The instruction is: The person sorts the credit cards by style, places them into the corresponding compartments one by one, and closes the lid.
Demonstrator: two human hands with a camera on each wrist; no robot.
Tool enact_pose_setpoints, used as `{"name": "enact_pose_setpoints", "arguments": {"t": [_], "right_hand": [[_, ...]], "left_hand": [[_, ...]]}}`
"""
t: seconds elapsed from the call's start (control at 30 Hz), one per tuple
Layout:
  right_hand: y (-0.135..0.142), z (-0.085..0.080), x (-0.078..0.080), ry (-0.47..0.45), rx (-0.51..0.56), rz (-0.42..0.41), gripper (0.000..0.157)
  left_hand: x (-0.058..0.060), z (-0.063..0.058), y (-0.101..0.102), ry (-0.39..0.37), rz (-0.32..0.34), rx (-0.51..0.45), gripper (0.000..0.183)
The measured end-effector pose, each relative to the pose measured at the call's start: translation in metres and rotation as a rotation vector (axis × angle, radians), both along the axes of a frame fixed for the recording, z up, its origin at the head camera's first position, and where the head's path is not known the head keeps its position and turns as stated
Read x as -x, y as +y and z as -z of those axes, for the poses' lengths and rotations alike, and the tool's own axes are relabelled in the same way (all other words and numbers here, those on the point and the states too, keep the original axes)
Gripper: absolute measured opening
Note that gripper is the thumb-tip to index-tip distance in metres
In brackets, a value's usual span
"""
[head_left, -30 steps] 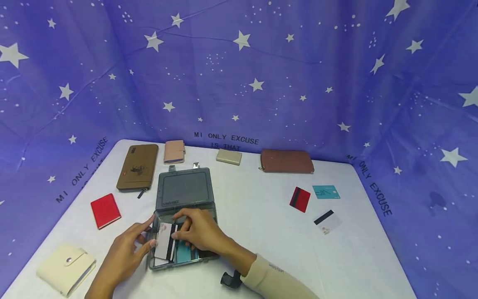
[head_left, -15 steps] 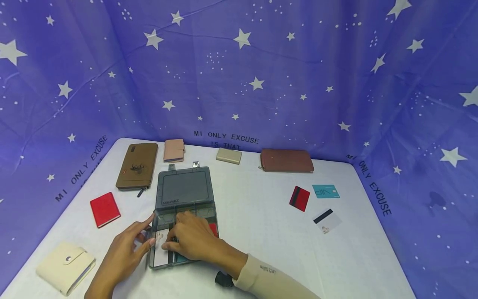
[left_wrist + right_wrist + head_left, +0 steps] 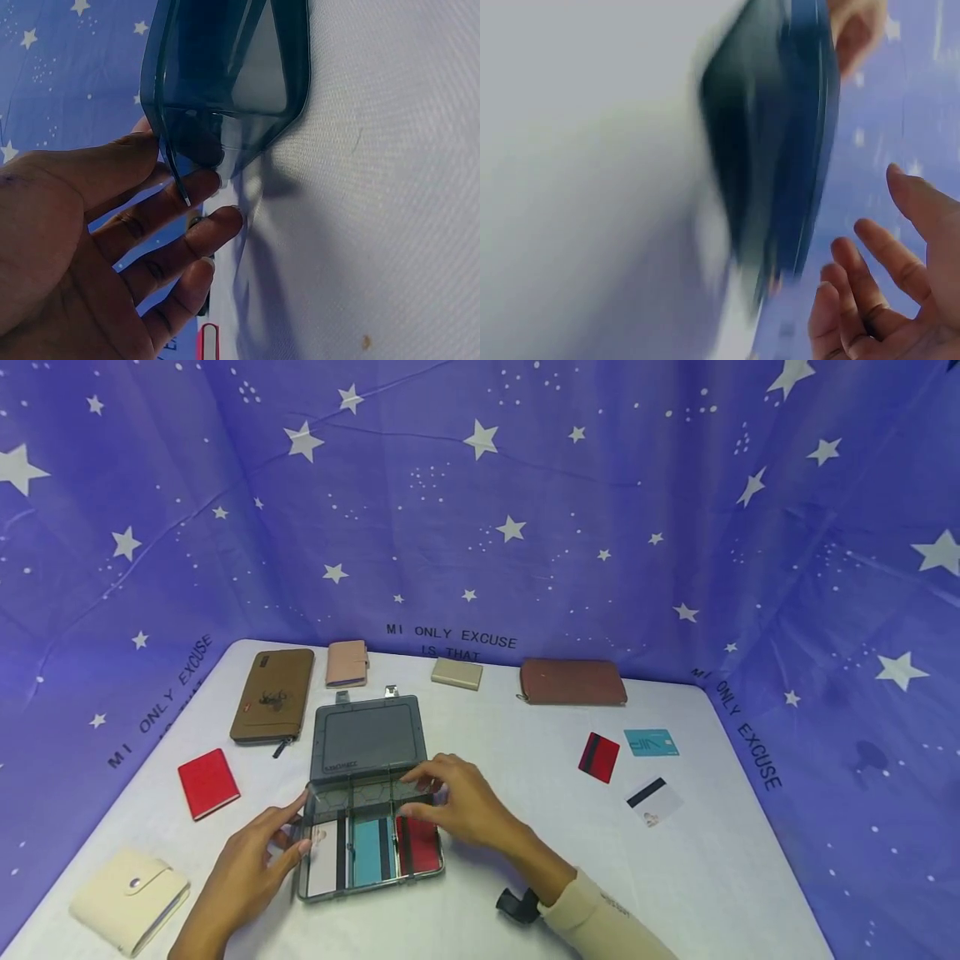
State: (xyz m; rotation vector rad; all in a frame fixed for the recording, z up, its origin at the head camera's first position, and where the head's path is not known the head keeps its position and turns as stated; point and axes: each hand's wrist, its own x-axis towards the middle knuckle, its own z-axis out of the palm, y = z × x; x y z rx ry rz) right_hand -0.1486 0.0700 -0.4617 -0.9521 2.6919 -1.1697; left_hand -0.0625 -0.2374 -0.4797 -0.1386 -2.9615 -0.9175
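A grey see-through plastic organizer box [image 3: 367,739] lies with its lid tipped back. Its front compartments hold a white card [image 3: 324,858], a teal card [image 3: 369,852] and a red card [image 3: 420,843], each with a dark stripe. My left hand [image 3: 251,860] holds the box's left edge, thumb at the rim; the left wrist view shows its other fingers [image 3: 180,247] loosely bent outside the wall. Over the box's right side hovers my right hand [image 3: 468,802], holding nothing, its fingers [image 3: 885,255] apart from the box in the right wrist view.
A red card [image 3: 599,757], a teal card [image 3: 651,742] and a white card [image 3: 655,802] lie at right. Along the back are brown [image 3: 272,696], pink [image 3: 347,663], beige [image 3: 457,674] and reddish-brown wallets [image 3: 573,682]. A red booklet [image 3: 208,783] and cream wallet [image 3: 130,900] sit left.
My right hand has let go of the white card, now flat in the left compartment, and moved right to the box's right side. The left hand stays on the box edge.
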Motion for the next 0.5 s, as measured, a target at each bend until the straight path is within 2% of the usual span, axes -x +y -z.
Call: {"name": "enact_pose_setpoints", "arguments": {"t": [0.13,0.27,0.4,0.5], "right_hand": [[0.052,0.007,0.016,-0.041,0.062,0.136,0.04],[0.108,0.01,0.027,-0.062,0.037,0.3,0.046],[0.162,0.012,0.034,-0.063,-0.089,0.463,0.054],[0.195,0.011,0.037,-0.059,-0.22,0.571,0.061]], "left_hand": [[0.0,0.001,0.0,0.014,0.002,0.005,0.068],[0.0,0.003,-0.001,0.062,0.013,-0.007,0.066],[0.0,0.003,-0.001,0.095,0.023,-0.015,0.065],[0.0,0.002,-0.001,0.088,0.017,-0.012,0.065]]}}
